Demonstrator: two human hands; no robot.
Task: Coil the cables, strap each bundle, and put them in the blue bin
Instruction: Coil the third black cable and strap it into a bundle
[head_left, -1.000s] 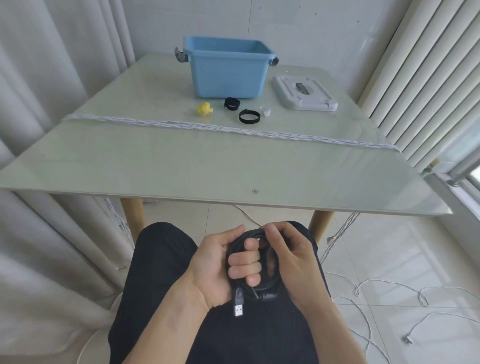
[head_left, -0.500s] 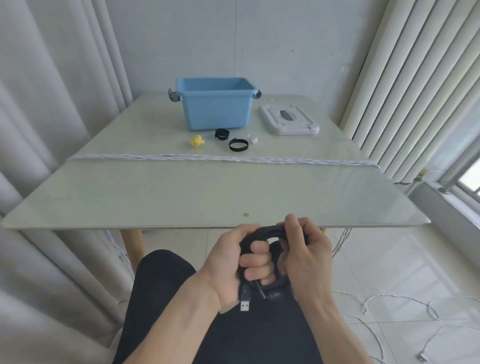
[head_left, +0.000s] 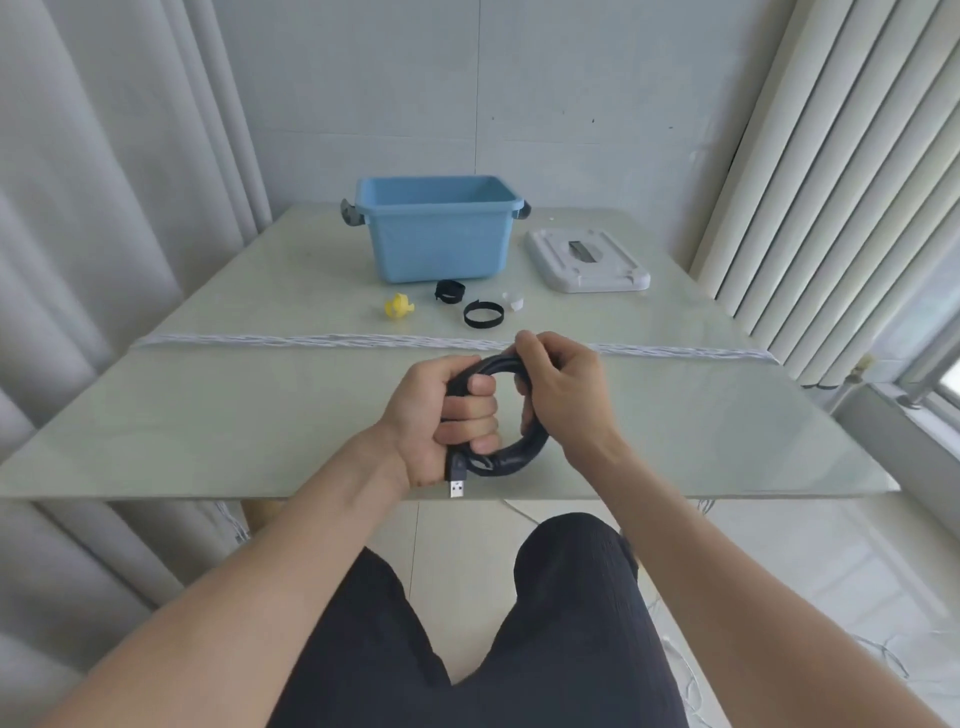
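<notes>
Pale glass table (head_left: 208, 415) between curtains (head_left: 104, 208) and blinds (head_left: 831, 182).

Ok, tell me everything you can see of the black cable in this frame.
The black cable is wound into a tight round coil of several loops, matte like rubber, held upright above the near part of the glass table. The left hand grips its left side, fingers through the ring; the right hand grips its top right. A silver USB plug hangs below. No strap on it.
</notes>
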